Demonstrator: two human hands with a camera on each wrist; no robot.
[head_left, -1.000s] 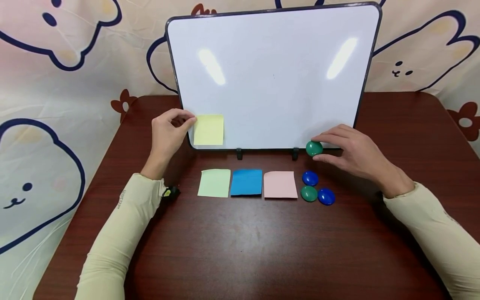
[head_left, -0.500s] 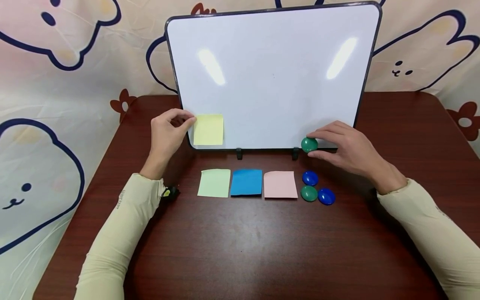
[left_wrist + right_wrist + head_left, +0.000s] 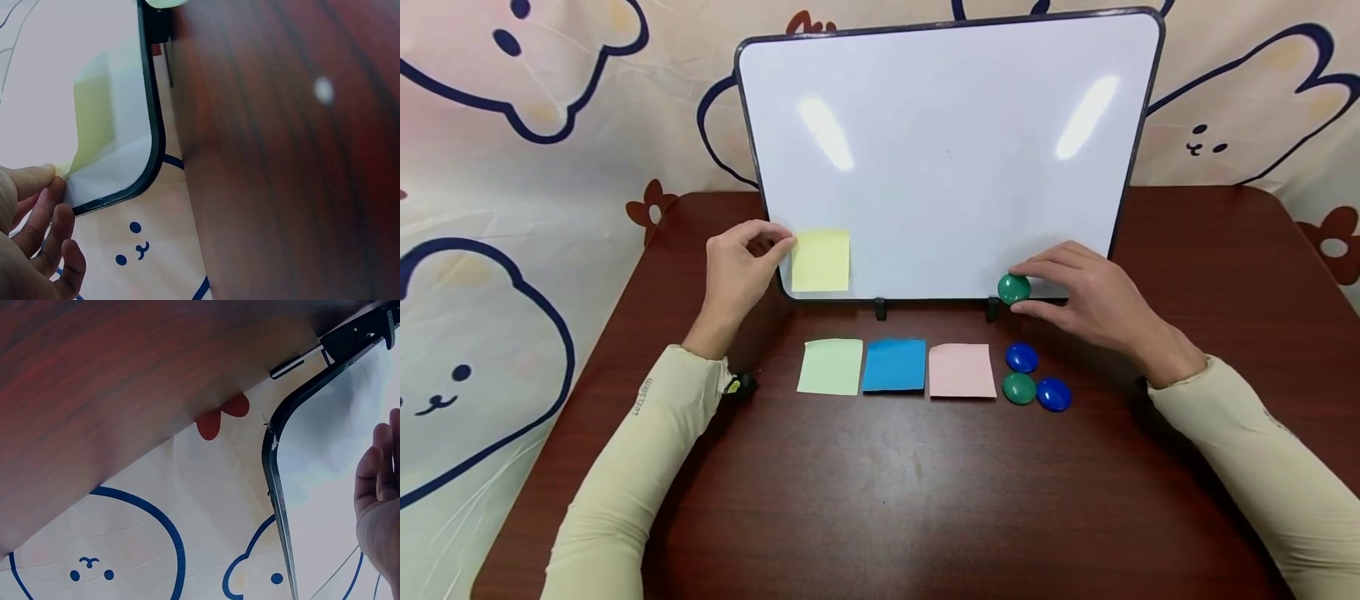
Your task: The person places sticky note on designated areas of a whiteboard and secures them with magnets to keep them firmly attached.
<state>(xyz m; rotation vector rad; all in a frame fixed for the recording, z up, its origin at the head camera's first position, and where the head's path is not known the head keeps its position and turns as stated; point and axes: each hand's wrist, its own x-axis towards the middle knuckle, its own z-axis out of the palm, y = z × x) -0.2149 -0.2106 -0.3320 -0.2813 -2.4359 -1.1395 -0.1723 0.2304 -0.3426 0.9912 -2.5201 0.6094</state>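
Observation:
In the head view my left hand (image 3: 741, 275) pinches the upper left corner of a yellow sticky note (image 3: 821, 261) against the lower left of the whiteboard (image 3: 940, 150). The left wrist view shows the note (image 3: 94, 119) bowed, its corner between thumb and forefinger of the left hand (image 3: 37, 225). A round green magnet (image 3: 1014, 289) is held by its rim between thumb and fingers of my right hand (image 3: 1093, 304), in front of the board's lower right edge. Whether the magnet touches the board I cannot tell. The right wrist view shows the right hand (image 3: 381, 500) only partly, its magnet hidden.
On the brown table (image 3: 880, 508) lie a pale green note (image 3: 831, 367), a blue note (image 3: 895, 365) and a pink note (image 3: 962, 371) in a row. Beside them are two blue magnets (image 3: 1022, 357) and another green magnet (image 3: 1019, 388). Black clips (image 3: 881, 308) support the board.
My right hand has shifted a little left and slightly up with the green magnet. The left hand keeps its pinch on the yellow note in the same place.

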